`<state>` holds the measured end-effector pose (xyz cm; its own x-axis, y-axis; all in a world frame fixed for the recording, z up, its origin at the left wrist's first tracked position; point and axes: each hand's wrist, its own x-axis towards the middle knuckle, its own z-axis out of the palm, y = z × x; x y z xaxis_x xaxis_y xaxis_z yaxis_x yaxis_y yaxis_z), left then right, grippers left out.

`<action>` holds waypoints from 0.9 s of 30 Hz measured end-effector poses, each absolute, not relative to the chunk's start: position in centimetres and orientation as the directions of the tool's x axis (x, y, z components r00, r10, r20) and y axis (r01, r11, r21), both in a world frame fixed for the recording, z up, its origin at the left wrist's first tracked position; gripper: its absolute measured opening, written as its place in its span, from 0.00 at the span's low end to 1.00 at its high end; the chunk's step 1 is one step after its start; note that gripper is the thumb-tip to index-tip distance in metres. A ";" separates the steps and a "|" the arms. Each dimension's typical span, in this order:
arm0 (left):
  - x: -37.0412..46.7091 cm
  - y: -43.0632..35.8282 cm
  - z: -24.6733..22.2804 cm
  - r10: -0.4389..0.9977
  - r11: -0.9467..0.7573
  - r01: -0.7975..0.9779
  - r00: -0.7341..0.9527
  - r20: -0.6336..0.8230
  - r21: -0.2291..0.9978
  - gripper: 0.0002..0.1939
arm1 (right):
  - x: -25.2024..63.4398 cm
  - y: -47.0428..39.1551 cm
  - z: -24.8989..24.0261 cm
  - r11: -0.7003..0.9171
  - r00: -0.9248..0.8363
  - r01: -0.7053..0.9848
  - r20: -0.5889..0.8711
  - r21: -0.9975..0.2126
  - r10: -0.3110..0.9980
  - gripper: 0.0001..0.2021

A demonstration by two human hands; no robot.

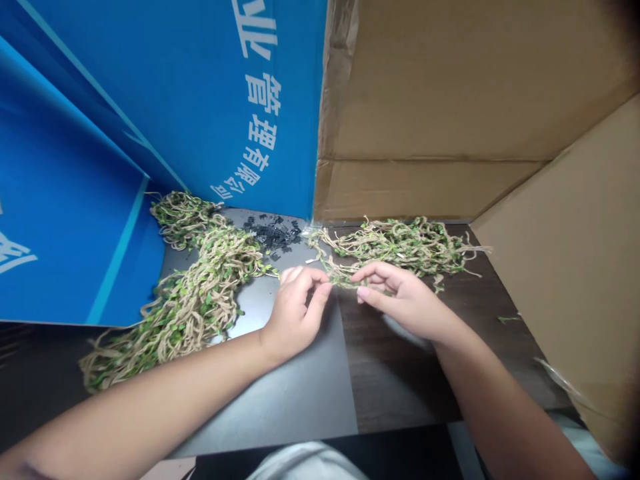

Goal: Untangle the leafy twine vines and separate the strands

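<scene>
A thin strand of jute twine with small green leaves (pixel 342 283) runs between my hands, just above the table. My left hand (pixel 299 303) pinches its near end between thumb and forefinger. On the other side my right hand (pixel 400 297) is loosely curved, with thumb and forefinger apart beside the strand. Whether its curled rear fingers touch the twine is hidden. Behind the right hand lies a bundle of similar leafy twine (pixel 405 243). A larger heap of it (pixel 200 293) lies left of my left hand.
Small black pieces (pixel 275 232) lie scattered on the grey part of the table (pixel 295 393). The dark wood-grain part (pixel 400 380) is at right. A blue printed panel (pixel 200 87) and cardboard walls (pixel 440 87) enclose the back and sides. A green scrap (pixel 509 319) lies at right.
</scene>
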<state>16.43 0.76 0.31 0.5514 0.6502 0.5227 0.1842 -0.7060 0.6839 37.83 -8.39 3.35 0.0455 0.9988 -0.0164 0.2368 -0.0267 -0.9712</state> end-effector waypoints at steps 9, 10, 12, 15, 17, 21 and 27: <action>16.5 0.8 0.6 0.723 -0.581 0.215 0.580 0.376 0.785 0.20 | 40.7 -9.4 4.3 0.041 0.132 0.245 0.076 -0.969 0.988 0.14; 16.5 0.8 0.5 0.726 -0.580 0.216 0.574 0.378 0.785 0.22 | 40.9 -9.5 4.3 0.060 0.134 0.211 0.090 -0.976 0.987 0.13; 16.5 1.0 0.5 0.746 -0.568 0.229 0.550 0.377 0.791 0.26 | 41.3 -9.7 4.3 0.103 0.137 0.149 0.124 -0.984 0.983 0.12; 16.5 1.3 0.6 0.785 -0.519 0.228 0.508 0.355 0.824 0.28 | 41.6 -10.1 4.6 0.160 0.138 0.017 0.160 -0.987 0.977 0.12; 16.6 1.4 0.6 0.803 -0.482 0.209 0.493 0.334 0.851 0.27 | 41.8 -10.3 4.8 0.173 0.132 -0.058 0.164 -0.983 0.978 0.13; 16.6 1.7 0.5 0.817 -0.466 0.183 0.466 0.341 0.866 0.26 | 41.9 -10.6 4.5 0.167 0.141 -0.015 0.163 -0.986 0.976 0.09; 16.5 2.0 0.3 0.821 -0.535 0.304 0.408 0.400 0.788 0.17 | 40.8 -10.6 4.3 0.119 0.055 -0.008 0.118 -0.993 0.992 0.07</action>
<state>16.52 2.04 0.29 0.4084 0.8205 0.3999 0.3036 -0.5352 0.7883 40.80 -10.57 4.29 0.0546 0.9915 0.1179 -0.0078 0.1185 -0.9929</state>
